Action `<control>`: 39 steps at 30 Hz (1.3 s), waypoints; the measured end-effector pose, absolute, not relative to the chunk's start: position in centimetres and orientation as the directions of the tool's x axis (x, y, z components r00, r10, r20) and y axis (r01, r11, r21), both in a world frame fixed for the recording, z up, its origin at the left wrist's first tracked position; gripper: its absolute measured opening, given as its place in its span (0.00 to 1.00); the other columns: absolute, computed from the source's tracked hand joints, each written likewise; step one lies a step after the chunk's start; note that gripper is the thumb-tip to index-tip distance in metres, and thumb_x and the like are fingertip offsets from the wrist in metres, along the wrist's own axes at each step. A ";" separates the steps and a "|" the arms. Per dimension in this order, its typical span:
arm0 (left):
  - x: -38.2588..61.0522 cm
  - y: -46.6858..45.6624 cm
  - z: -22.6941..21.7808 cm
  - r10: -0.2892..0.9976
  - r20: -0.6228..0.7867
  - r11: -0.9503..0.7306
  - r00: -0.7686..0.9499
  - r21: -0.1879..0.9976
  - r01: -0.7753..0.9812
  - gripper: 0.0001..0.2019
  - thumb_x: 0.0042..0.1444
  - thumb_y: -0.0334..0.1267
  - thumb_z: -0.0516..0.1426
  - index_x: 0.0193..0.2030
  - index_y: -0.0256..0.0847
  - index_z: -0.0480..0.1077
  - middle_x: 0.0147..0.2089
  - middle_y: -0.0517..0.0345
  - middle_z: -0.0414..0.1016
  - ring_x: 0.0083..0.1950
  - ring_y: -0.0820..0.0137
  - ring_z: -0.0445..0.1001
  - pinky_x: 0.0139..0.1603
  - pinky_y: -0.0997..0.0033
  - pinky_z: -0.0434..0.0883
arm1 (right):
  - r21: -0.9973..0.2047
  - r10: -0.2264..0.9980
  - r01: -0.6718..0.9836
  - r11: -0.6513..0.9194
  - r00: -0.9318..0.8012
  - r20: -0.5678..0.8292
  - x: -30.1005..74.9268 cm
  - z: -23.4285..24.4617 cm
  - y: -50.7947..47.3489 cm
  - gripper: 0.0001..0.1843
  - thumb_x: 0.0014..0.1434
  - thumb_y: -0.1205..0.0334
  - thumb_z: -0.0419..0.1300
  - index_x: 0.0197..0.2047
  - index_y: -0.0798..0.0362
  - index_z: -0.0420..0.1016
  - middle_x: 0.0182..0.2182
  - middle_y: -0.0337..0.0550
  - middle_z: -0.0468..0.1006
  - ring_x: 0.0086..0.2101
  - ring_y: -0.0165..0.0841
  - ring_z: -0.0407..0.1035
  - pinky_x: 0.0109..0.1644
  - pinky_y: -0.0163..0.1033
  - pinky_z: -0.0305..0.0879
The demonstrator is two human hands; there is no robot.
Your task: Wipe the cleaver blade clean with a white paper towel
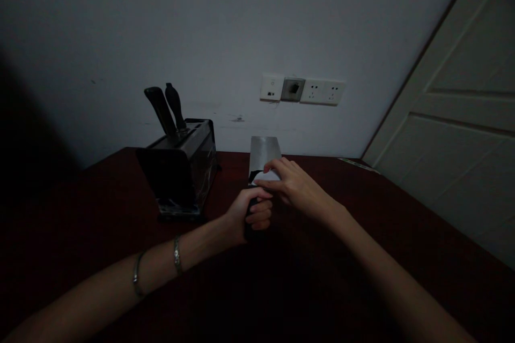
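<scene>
My left hand [251, 214] is wrapped round the dark handle of a cleaver, whose broad steel blade [264, 153] points away from me over the dark red table [362, 236]. My right hand [295, 185] rests on the base of the blade, fingers pressing a small white cloth or paper [266, 176] against the metal. Two thin bangles sit on my left wrist.
A dark knife block [183, 174] with two black-handled knives [169, 107] stands to the left of my hands. On the wall behind are white sockets and a switch plate [302, 90]. A white door [462, 134] closes off the right side. The room is dim.
</scene>
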State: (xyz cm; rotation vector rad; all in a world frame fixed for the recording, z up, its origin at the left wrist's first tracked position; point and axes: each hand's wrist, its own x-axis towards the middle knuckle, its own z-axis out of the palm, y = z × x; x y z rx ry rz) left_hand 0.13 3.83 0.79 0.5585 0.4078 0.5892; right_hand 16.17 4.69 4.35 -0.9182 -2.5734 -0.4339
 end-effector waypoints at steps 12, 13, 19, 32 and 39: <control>0.2 3.9 0.9 0.623 -0.181 0.679 0.761 0.607 -0.412 0.18 0.49 0.31 0.45 0.10 0.40 0.49 0.07 0.68 0.43 0.08 0.82 0.41 0.08 0.82 0.48 | 0.029 0.509 0.607 0.794 -0.690 0.515 17.0 4.3 5.3 0.21 0.56 0.75 0.51 0.46 0.45 0.74 0.43 0.48 0.65 0.44 0.38 0.58 0.43 0.44 0.56; 0.1 3.9 0.9 0.630 -0.187 0.675 0.754 0.613 -0.411 0.19 0.49 0.31 0.45 0.09 0.40 0.49 0.07 0.67 0.43 0.08 0.82 0.42 0.08 0.82 0.48 | 0.032 0.512 0.612 0.790 -0.688 0.514 16.8 4.2 5.2 0.21 0.56 0.75 0.51 0.47 0.45 0.74 0.43 0.48 0.65 0.44 0.38 0.58 0.43 0.44 0.56; -0.1 4.1 1.0 0.656 -0.215 0.653 0.723 0.642 -0.402 0.19 0.48 0.31 0.45 0.08 0.40 0.50 0.06 0.67 0.43 0.07 0.82 0.42 0.08 0.81 0.47 | 0.038 0.535 0.636 0.771 -0.679 0.502 16.1 4.0 4.8 0.20 0.58 0.73 0.49 0.48 0.47 0.73 0.44 0.50 0.65 0.44 0.39 0.58 0.42 0.44 0.56; 0.0 3.8 0.9 0.611 -0.258 0.689 0.749 0.638 -0.343 0.18 0.48 0.32 0.46 0.09 0.39 0.51 0.07 0.67 0.43 0.08 0.82 0.42 0.08 0.82 0.46 | 0.004 0.566 0.653 0.758 -0.660 0.493 16.0 4.4 4.8 0.20 0.56 0.75 0.51 0.46 0.45 0.75 0.42 0.48 0.67 0.42 0.38 0.59 0.40 0.43 0.55; 0.0 4.3 0.6 0.639 -0.255 0.666 0.726 0.656 -0.356 0.18 0.48 0.31 0.46 0.08 0.39 0.50 0.07 0.67 0.44 0.07 0.82 0.42 0.08 0.81 0.46 | 0.014 0.566 0.656 0.754 -0.662 0.492 16.0 4.0 5.0 0.20 0.57 0.73 0.52 0.49 0.44 0.72 0.43 0.48 0.67 0.42 0.38 0.59 0.40 0.43 0.56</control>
